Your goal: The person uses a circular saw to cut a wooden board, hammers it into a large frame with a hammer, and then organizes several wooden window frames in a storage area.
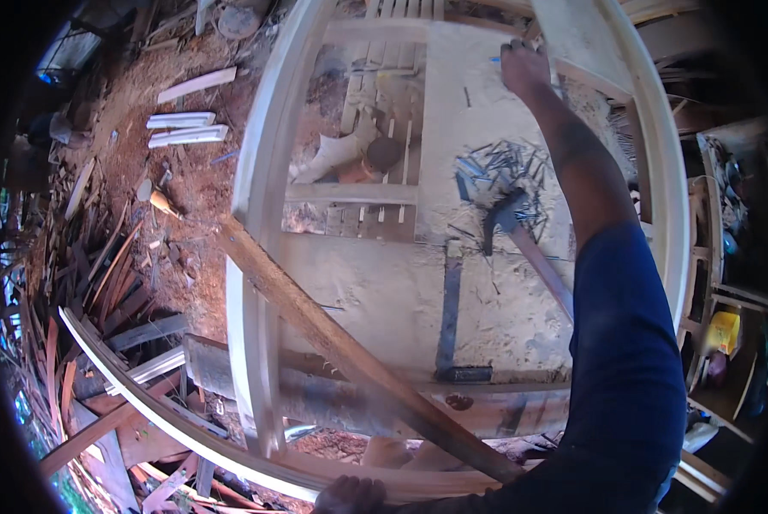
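At the bottom edge, my left hand (350, 495) curls over the near rail of a pale wooden frame (251, 377); the lower part of that hand is cut off. My right arm stretches to the far side, and my right hand (525, 68) is closed low over the bench board. A small blue tip pokes out beside its fingers, but the rest of what it holds is hidden. Nearer me, a claw hammer (534, 248) lies with its head against a heap of nails (508, 176). A dark try square (451, 308) rests on the dusty board (358, 274).
A brown batten (341, 343) crosses the frame diagonally. Wood scraps (127, 291) pile up at left, near an orange-handled tool (161, 201) and pale offcuts (187, 128). Shelves at right hold a yellow container (723, 332). Slatted wood (392, 103) shows through the frame.
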`<action>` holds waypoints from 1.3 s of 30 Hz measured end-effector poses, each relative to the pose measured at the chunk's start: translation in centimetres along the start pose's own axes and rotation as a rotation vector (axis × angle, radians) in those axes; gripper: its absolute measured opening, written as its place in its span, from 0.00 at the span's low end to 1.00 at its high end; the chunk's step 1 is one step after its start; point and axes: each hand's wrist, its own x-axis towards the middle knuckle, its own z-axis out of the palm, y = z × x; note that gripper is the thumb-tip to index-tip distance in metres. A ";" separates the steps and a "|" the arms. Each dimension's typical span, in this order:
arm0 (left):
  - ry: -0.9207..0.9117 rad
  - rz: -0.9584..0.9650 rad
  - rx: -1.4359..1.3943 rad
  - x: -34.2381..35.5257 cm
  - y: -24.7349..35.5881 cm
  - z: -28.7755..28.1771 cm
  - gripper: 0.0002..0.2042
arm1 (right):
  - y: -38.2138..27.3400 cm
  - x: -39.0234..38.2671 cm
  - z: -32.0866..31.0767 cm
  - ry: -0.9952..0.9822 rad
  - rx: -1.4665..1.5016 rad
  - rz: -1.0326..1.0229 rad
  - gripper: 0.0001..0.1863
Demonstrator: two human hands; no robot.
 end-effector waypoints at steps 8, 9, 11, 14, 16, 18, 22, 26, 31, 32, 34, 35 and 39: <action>-0.008 0.276 0.565 -3.7 -0.9 7.0 0.10 | -4.2 5.1 4.9 -0.190 -0.093 0.020 0.14; 0.001 0.266 0.526 -3.3 -0.9 6.3 0.09 | -3.7 4.6 5.8 0.119 -0.179 0.015 0.13; 0.058 -0.035 -0.030 -2.3 -0.2 4.8 0.09 | -3.1 4.7 4.8 0.446 -0.258 -0.001 0.12; 0.086 0.062 0.124 0.9 -0.6 1.1 0.12 | -3.3 5.8 -2.5 0.298 0.231 0.063 0.22; 0.249 0.120 0.111 -0.1 -1.6 1.8 0.11 | 1.0 4.7 -3.7 0.521 0.455 0.022 0.15; 0.210 0.075 0.114 -0.6 -0.8 1.7 0.10 | -3.6 -1.5 -13.3 0.495 0.933 0.004 0.18; 0.193 0.071 -0.115 -1.6 -0.5 2.0 0.05 | -6.3 -15.4 -22.5 -0.148 1.894 0.256 0.20; -0.029 0.036 -0.385 -2.5 -0.8 -3.4 0.08 | -12.1 -28.9 -31.8 -0.480 2.017 0.121 0.33; 0.319 0.021 -0.389 -2.2 -0.1 3.4 0.18 | -29.9 -41.8 -47.9 -0.748 1.997 -0.028 0.24; 0.369 0.026 -0.377 -2.1 -0.2 4.3 0.19 | -32.3 -43.2 -49.5 -0.740 1.973 -0.115 0.17; 0.570 0.097 -0.371 -1.3 0.2 7.2 0.17 | -36.9 -46.2 -50.2 -0.769 1.927 -0.057 0.10; 0.493 0.096 -0.381 -1.4 0.2 6.2 0.17 | -38.8 -47.2 -51.0 -0.769 1.915 -0.046 0.10; 0.464 0.091 -0.397 -3.1 -0.2 5.8 0.17 | -44.7 -48.9 -53.8 -0.656 1.718 -0.302 0.07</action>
